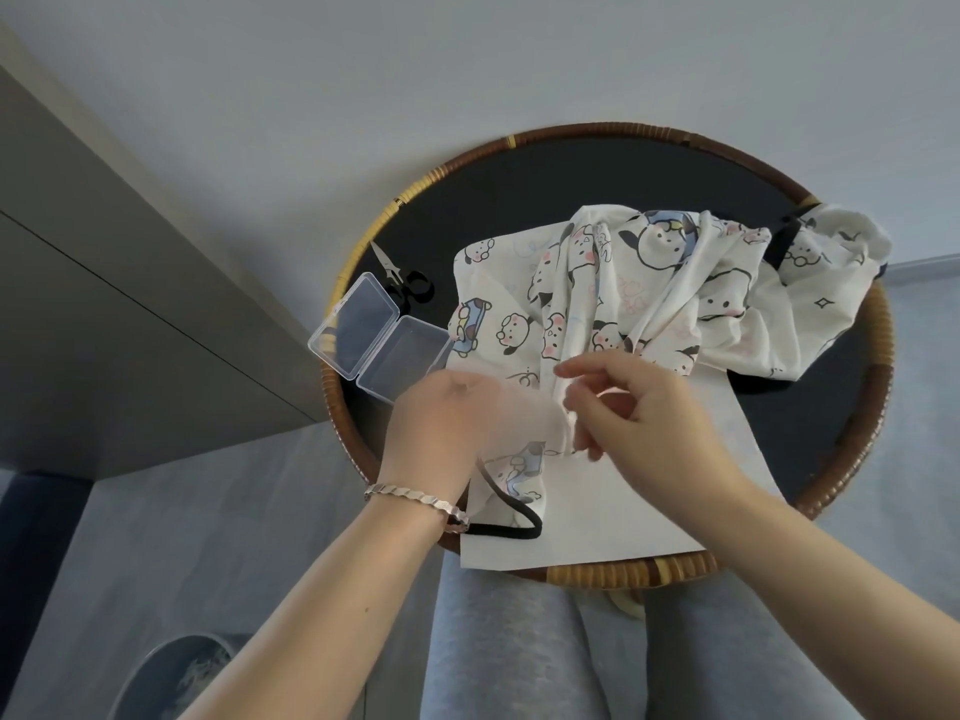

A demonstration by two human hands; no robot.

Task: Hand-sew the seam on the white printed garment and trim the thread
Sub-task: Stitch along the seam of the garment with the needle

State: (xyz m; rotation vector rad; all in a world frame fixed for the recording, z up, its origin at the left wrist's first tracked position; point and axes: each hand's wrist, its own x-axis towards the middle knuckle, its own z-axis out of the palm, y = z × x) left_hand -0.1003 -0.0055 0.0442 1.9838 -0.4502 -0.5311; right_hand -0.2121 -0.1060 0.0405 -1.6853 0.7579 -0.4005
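1. Tray [880, 356]: 1 round tray with a woven rim and a dark base, resting over the person's grey-clad legs [519, 646].
2. Paper [639, 511]: 1 white sheet lying on the tray base, under the garment, with its near edge reaching the near rim.
3. Garment [649, 283]: white, printed with cartoon figures, bunched on the paper. Its far right part hangs over the tray rim. Its near fold is lifted between the 2 hands.
4. Cord [511, 532]: 1 black loop hanging from the lifted fold onto the paper.
5. Left hand [441, 433]: motion-blurred, back toward the camera, fingers curled round the lifted fold from the left. 1 bracelet [415, 500] sits on the wrist.
6. Right hand [639, 423]: fingers curled, with the thumb and fingertips closed on the edge of the same fold from the right. A needle cannot be made out.
7. Thread [557, 452]: 1 thin strand visible at the fold, just below the right fingertips.
8. Box [379, 337]: 1 clear hinged box, lying open at the left rim, touching the garment's left edge.
9. Scissors [400, 280]: 1 small pair with black handles on the tray base, just beyond the box, apart from both hands.
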